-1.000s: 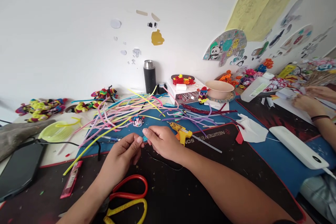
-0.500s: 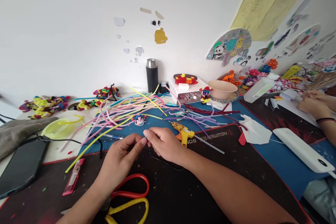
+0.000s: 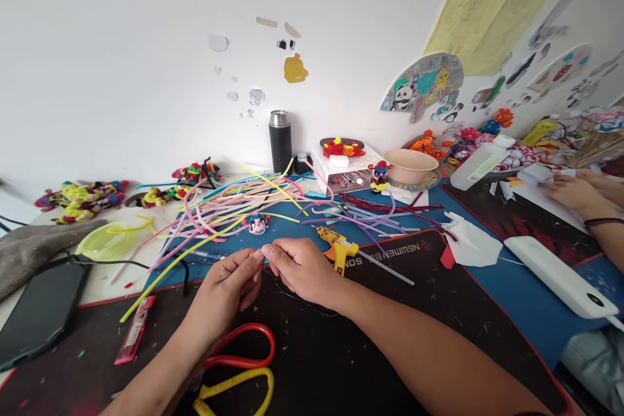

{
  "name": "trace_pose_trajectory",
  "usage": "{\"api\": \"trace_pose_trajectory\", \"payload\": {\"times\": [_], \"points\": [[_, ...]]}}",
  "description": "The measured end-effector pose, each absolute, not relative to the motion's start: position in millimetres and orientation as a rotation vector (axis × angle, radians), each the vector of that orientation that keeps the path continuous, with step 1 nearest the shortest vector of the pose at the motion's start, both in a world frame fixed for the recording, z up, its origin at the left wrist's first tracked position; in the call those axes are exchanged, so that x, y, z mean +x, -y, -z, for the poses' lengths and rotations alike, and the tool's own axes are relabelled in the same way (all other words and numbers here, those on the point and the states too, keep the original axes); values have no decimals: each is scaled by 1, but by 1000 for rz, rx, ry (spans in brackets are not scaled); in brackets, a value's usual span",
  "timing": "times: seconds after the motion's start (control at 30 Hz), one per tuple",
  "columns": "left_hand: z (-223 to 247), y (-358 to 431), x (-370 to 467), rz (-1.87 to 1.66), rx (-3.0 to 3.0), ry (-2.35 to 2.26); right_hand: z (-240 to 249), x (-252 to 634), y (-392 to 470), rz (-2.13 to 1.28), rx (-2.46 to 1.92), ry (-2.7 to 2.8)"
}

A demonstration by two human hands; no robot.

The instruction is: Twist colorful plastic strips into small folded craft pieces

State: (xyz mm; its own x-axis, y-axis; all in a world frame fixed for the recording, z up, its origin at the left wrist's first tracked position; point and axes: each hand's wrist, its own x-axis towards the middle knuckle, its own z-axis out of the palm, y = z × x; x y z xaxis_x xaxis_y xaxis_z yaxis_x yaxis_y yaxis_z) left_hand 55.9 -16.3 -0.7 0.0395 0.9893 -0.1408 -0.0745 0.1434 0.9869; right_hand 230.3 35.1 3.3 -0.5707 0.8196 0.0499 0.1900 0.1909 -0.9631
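Note:
My left hand (image 3: 225, 287) and my right hand (image 3: 308, 275) meet at the fingertips above the black mat (image 3: 341, 364). Thumb and fingers of each are pinched together; whatever lies between them is too small or hidden to make out. Just beyond sits a small white doll's head with coloured trim (image 3: 258, 224). A yellow hot glue gun (image 3: 344, 248), with a clear glue stick in its back, lies close to my right hand. Below my left wrist are scissors with red and yellow handles (image 3: 269, 338), their blades mostly covered by my forearm.
Pastel pipe cleaners (image 3: 229, 198) spread across the middle. At left are a phone (image 3: 43, 305), a pink lead case (image 3: 135, 331) and a green lid (image 3: 104, 240). Behind stand a black thermos (image 3: 280, 146) and a beige bowl (image 3: 411, 166). Another person's hands (image 3: 575, 195) work at right.
My fingers have shifted slightly while still pinched together, and my left hand's lower fingers show more below. The whole view has moved a little.

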Motion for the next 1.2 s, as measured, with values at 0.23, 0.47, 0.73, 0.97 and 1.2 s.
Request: {"api": "trace_pose_trajectory", "payload": {"times": [0.23, 0.47, 0.73, 0.97, 1.2], "points": [[4, 12, 55, -1092, 1244, -1295, 2, 228, -40, -1383, -957, 1851], [0, 14, 37, -1097, 1505, -1450, -3, 229, -39, -1357, -961, 1846], [-13, 16, 34, -987, 1718, -1482, -5, 229, -37, -1281, -992, 1939], [-17, 19, 40, -981, 1711, -1470, -4, 230, -35, -1379, -985, 1910], [-12, 22, 41, -1018, 1659, -1493, -3, 230, -39, -1241, -914, 1981]]}}
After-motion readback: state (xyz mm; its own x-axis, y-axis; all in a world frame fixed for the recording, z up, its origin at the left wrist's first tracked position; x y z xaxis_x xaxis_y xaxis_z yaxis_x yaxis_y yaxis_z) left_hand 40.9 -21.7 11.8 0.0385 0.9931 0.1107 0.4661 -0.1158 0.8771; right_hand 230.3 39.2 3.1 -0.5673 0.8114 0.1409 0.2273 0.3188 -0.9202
